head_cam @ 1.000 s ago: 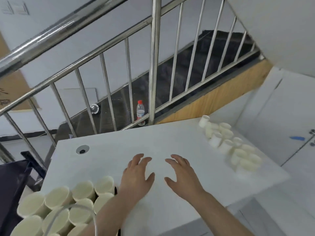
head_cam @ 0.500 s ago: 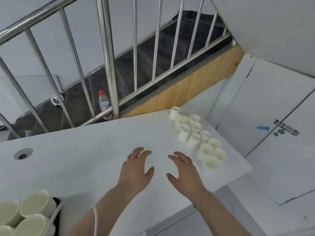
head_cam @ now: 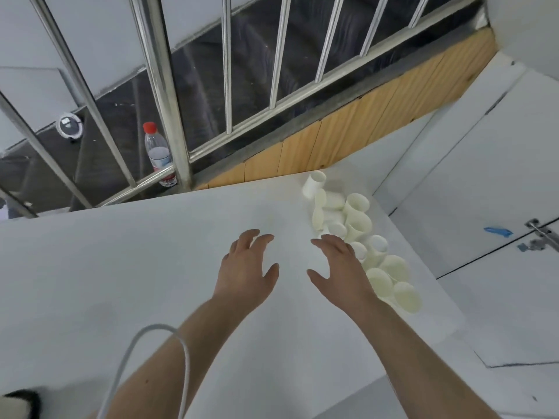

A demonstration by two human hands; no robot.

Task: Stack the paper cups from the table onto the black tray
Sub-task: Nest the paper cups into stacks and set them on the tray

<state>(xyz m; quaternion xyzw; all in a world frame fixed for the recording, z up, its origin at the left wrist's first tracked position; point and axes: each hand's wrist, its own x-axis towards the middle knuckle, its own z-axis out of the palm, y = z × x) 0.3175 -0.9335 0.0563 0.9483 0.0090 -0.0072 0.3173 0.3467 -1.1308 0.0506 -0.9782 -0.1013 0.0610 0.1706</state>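
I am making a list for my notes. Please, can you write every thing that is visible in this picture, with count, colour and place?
white paper cups: about a dozen, exact count unclear, cream-white, clustered at the table's right edge
white table: one, white, foreground
clear plastic water bottle: one, red cap, on the stairs behind the railing
steel stair railing: one, silver, beyond the table
round white device: one, on the stairs, far left
white cable: one, over the left forearm
left hand: open, above the table
right hand: open, beside the cups
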